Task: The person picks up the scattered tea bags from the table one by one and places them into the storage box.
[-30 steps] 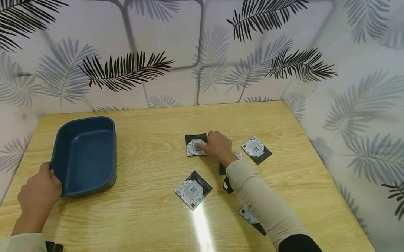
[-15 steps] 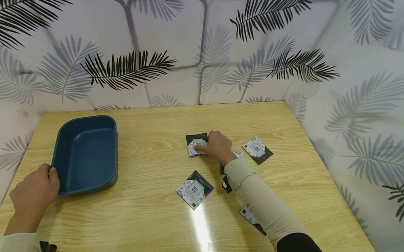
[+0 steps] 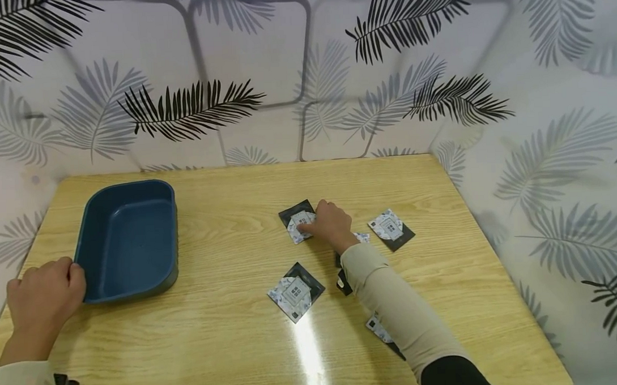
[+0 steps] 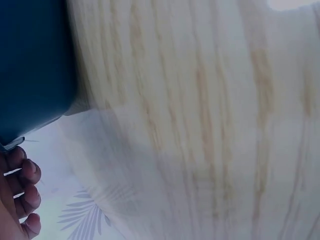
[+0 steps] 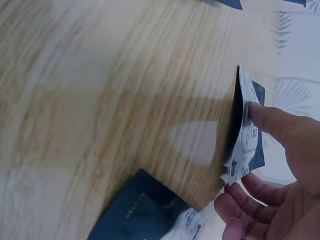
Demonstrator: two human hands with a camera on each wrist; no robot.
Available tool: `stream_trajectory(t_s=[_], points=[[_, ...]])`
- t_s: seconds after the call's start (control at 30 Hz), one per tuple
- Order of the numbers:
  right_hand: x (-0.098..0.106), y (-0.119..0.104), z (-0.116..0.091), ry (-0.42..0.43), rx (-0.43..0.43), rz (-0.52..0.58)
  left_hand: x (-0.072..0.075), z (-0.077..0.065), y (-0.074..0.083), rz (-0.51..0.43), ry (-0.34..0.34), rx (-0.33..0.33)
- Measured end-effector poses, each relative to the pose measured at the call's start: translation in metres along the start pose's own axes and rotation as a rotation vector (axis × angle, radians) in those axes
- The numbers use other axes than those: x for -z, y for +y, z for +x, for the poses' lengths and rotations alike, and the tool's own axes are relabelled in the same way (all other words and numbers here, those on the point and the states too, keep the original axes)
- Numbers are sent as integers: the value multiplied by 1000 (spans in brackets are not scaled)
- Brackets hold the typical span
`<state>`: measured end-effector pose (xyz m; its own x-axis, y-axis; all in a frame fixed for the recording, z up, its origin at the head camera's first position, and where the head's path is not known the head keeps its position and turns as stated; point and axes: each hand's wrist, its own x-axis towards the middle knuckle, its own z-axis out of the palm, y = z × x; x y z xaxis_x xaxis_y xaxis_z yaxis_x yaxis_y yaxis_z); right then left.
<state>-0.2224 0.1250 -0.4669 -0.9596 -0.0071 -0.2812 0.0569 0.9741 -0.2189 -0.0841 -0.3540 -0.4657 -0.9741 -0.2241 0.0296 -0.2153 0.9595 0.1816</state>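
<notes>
My right hand [image 3: 331, 225] pinches a black-and-white sachet [image 5: 244, 130] between thumb and fingers, tilted on edge over the wooden table [image 3: 221, 331]. In the right wrist view, a second sachet [image 5: 145, 210] lies flat close below those fingers. At the far left, my left hand [image 3: 44, 298] holds the near left rim of a dark blue plastic bin [image 3: 142, 249] with curled fingers. The left wrist view shows those fingertips [image 4: 27, 172] right at the bin's edge; the thumb is hidden there.
One sachet [image 3: 295, 292] lies mid-table, another sachet [image 3: 391, 229] to the right. More lie partly hidden by the right forearm, including a sachet [image 3: 381, 330] near the front. A leaf-patterned cloth [image 3: 265, 126] rises behind the table's back edge.
The sachet in my right hand has turned, its top edge now slanting up to the right. My left hand has shifted left along the bin's rim, its thumb lying farther out.
</notes>
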Motion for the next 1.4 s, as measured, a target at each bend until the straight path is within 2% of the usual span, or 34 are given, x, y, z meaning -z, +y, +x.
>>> stream_trajectory(t_s=[0.13, 0.33, 0.47, 0.67, 0.87, 1.07, 1.3, 1.4], points=[[-1, 1, -1, 32, 28, 81, -1, 0, -1, -3, 3, 6], [-2, 3, -2, 59, 75, 220, -3, 1, -5, 2, -26, -8], [-2, 2, -1, 76, 115, 271, -3, -1, -6, 3, -26, -21], [-1, -5, 0, 94, 185, 328, -2, -5, -7, -27, 4, -23], [4, -10, -2, 115, 246, 371, -4, -4, -8, -32, -1, -35], [12, -22, -4, 167, 371, 403, -6, -3, -12, -27, 13, -41], [17, -40, -5, 199, 466, 410, -4, -1, -17, -81, 8, -108], [19, -48, -4, 209, 492, 397, -4, 0, -15, -80, 2, -113]])
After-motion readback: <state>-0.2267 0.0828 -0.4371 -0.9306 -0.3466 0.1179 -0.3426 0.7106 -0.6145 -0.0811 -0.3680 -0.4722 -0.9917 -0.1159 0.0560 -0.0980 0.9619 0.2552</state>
